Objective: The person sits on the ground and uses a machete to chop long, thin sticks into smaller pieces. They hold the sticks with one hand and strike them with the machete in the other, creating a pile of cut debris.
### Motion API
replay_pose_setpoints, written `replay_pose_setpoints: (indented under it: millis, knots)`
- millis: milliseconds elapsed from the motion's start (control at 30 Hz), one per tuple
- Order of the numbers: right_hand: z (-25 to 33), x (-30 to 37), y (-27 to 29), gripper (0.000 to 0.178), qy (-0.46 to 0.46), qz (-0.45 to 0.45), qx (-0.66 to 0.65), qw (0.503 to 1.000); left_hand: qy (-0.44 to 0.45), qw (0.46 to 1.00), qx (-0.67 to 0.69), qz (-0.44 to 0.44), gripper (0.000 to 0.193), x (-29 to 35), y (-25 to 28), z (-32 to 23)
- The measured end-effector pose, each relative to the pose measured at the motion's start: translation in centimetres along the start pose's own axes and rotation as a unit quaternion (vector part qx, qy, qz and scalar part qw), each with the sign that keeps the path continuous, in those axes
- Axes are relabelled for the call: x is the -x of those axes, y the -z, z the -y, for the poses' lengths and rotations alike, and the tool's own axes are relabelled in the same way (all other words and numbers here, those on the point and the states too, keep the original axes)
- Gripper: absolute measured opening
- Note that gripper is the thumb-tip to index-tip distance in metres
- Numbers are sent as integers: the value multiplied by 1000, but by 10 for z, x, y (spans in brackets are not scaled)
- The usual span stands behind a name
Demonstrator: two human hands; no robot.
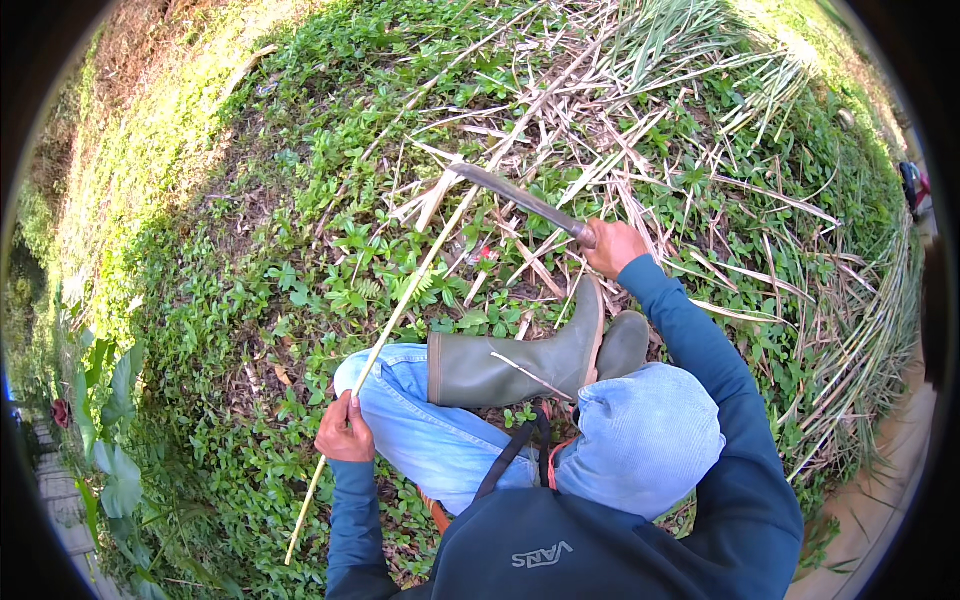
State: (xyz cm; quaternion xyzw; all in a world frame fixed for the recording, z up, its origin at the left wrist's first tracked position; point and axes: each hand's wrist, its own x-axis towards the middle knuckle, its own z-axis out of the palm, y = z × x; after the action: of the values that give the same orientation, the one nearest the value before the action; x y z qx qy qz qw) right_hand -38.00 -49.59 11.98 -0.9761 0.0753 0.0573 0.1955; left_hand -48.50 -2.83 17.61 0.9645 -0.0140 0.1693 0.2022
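My left hand (345, 430) is closed around a long, thin pale stalk (404, 298). The stalk slants from beside my left forearm, past my bent knee, up toward the middle of the view. In my right hand (613, 249) is the handle of a machete (525, 200) with a dark, narrow blade. The blade points to the upper left, and its tip meets or overlaps a peeled strip (436, 197) at the stalk's upper part; whether they touch, I cannot tell.
My legs are folded, with green rubber boots (505, 365) ahead of me and a stalk piece (530, 374) across one. Dry peelings (625, 190) litter the low green plants. Bundles of long cut grass (690, 40) lie at the far right and along the right side (880, 350).
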Motion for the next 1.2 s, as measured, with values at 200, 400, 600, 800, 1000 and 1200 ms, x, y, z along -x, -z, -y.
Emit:
replay_pose_setpoints:
  millis: [200, 400, 600, 800, 1000, 1200]
  knots:
    - [-30, -14, -39, 27, -83, -88, -30, 992, 26, 997, 9, 67, 19, -6, -3, -6]
    - [28, 46, -19, 28, 111, 88, 39, 989, 63, 985, -28, 161, 19, -22, 13, -6]
    - [-22, 17, -61, 26, -58, -79, -52, 994, 80, 971, 75, 212, 23, -29, 0, 9]
    - [-27, 25, -26, 26, -42, 12, 11, 999, 105, 944, 165, 266, 29, -36, -1, 36]
    - [-14, 26, -23, 24, 4, -22, 11, 1000, 148, 893, 274, 324, 34, -39, 3, 47]
    - [-40, 14, -36, 23, -91, -95, -38, 991, 161, 857, 317, 374, 37, -41, -5, 60]
